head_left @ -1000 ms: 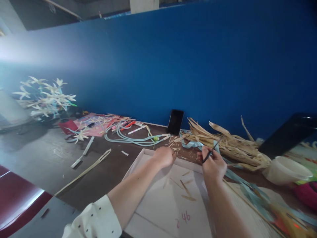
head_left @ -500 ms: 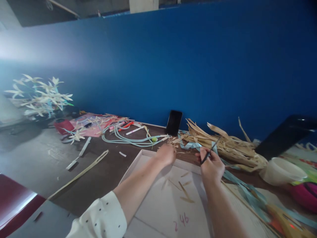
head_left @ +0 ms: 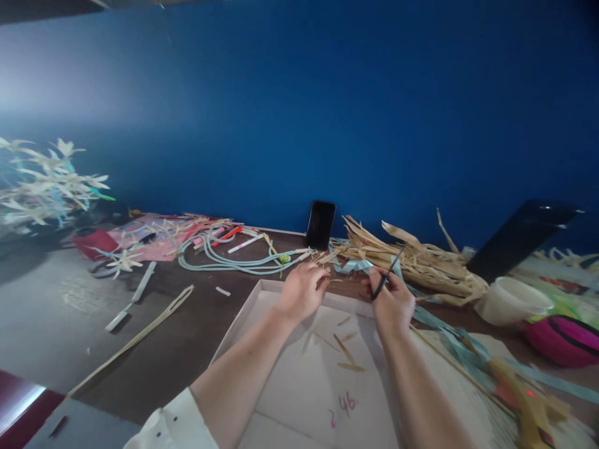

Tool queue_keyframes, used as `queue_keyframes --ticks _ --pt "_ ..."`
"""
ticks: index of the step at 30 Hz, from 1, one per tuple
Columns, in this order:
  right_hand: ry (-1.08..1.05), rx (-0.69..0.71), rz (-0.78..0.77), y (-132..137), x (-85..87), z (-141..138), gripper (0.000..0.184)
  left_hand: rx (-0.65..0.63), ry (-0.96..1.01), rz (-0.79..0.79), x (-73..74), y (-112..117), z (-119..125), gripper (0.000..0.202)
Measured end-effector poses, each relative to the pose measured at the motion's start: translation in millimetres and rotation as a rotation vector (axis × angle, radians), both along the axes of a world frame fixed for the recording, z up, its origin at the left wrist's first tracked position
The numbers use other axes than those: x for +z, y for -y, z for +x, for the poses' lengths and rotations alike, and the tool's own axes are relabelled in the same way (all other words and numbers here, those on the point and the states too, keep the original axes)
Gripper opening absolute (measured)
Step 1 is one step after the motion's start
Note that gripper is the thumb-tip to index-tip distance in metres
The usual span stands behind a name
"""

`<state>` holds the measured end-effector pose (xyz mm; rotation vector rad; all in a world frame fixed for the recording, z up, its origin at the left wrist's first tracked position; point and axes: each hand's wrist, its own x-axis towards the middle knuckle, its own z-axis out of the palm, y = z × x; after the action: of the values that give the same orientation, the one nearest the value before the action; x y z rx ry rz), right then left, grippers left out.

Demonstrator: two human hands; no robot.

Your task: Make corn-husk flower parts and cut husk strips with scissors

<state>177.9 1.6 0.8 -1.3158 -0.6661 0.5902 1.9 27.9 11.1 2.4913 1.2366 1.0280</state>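
My left hand (head_left: 303, 292) is over the far edge of a shallow white cardboard box (head_left: 281, 386), fingers loosely bent and slightly apart. Nothing shows in it. Small husk scraps (head_left: 322, 257) lie just beyond its fingertips. Above the box's far right corner, my right hand (head_left: 394, 305) is closed around dark, slim scissors (head_left: 388, 274), their tip pointing up and to the right; the handles are mostly hidden by the fingers. Several thin husk pieces (head_left: 349, 358) lie inside the box, which has a handwritten red number on its bottom.
Behind my right hand lies a bundle of dried husks (head_left: 421, 268), with light blue ribbon (head_left: 449, 340) nearby. A phone (head_left: 321, 224) leans against the blue partition. White tub (head_left: 510, 302), yellow glue gun (head_left: 528, 399), blue cords (head_left: 234, 268) and husk flowers (head_left: 51, 181) surround the box.
My left hand has drawn slightly back to the left, its fingers loosening from a tighter curl. My right hand keeps the scissors. The camera view has shifted a little.
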Motion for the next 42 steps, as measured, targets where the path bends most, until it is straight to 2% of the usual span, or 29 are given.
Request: queue_keyframes --ticks 5,11,15,19,21,23,26,29,31,35,38,42 --pt "0.017 -0.007 0.011 1 0.6 -1 0.035 -0.099 -0.153 -0.127 7.5 8 1 0.021" --pt "0.044 -0.002 0.002 1 1.3 -1 0.036 -0.268 -0.405 -0.244 4.6 14 7 0.019" --pt "0.042 0.010 0.012 0 0.3 -1 0.035 -0.287 -0.413 -0.292 5.0 17 7 0.018" --pt "0.061 0.002 0.004 2 0.5 -2 0.034 -0.371 -0.356 -0.355 8.1 15 5 0.017" --pt "0.104 -0.002 -0.011 4 1.5 -3 0.035 -0.332 -0.236 -0.355 9.1 14 4 0.016" --pt "0.201 -0.003 -0.027 7 3.1 -4 0.038 -0.231 -0.054 -0.327 10.3 13 5 0.017" --pt "0.458 0.001 -0.036 12 5.7 -9 0.040 -0.105 0.251 -0.293 14.0 14 5 0.027" --pt "0.754 0.026 -0.092 15 7.3 -16 0.044 -0.065 0.459 -0.264 19.4 17 4 0.043" --pt "0.910 0.072 -0.158 17 7.4 -21 0.053 -0.061 0.482 -0.232 21.5 18 4 0.047" --pt "1.115 0.198 -0.221 18 5.7 -29 0.058 -0.063 0.353 -0.138 19.2 19 6 0.030" --pt "1.175 0.277 -0.250 18 4.3 -30 0.060 -0.034 0.284 -0.089 14.5 19 9 0.024" --pt "1.155 0.376 -0.278 17 5.9 -28 0.061 0.032 0.196 -0.034 8.9 18 11 0.021"
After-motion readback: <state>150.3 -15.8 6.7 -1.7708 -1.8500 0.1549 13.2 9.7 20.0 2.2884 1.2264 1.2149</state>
